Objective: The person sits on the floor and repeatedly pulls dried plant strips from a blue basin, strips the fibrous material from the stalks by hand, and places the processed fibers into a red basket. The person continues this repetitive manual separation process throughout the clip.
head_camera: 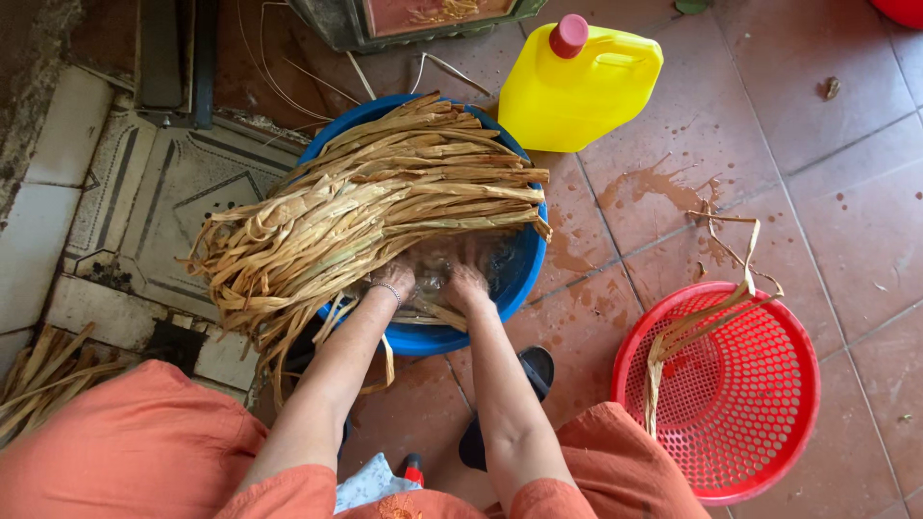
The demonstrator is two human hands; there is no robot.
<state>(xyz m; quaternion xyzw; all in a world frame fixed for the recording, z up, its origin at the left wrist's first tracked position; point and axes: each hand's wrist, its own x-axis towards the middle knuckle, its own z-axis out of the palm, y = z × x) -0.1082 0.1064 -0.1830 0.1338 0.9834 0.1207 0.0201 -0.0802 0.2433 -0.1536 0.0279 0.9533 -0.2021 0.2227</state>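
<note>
here both the left hand (395, 280) and right hand (468, 284) are sunk in the blue basin (519, 279) under the dried leaf strips (365, 207), their grip hidden by water, and the bundle overhanging the basin's left rim might slide onto the tiled floor (846, 192).

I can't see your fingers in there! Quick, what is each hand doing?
Left hand: down in the blue basin among the wet straw strips; grip cannot be told.
Right hand: in the water beside it; grip cannot be told.
</note>
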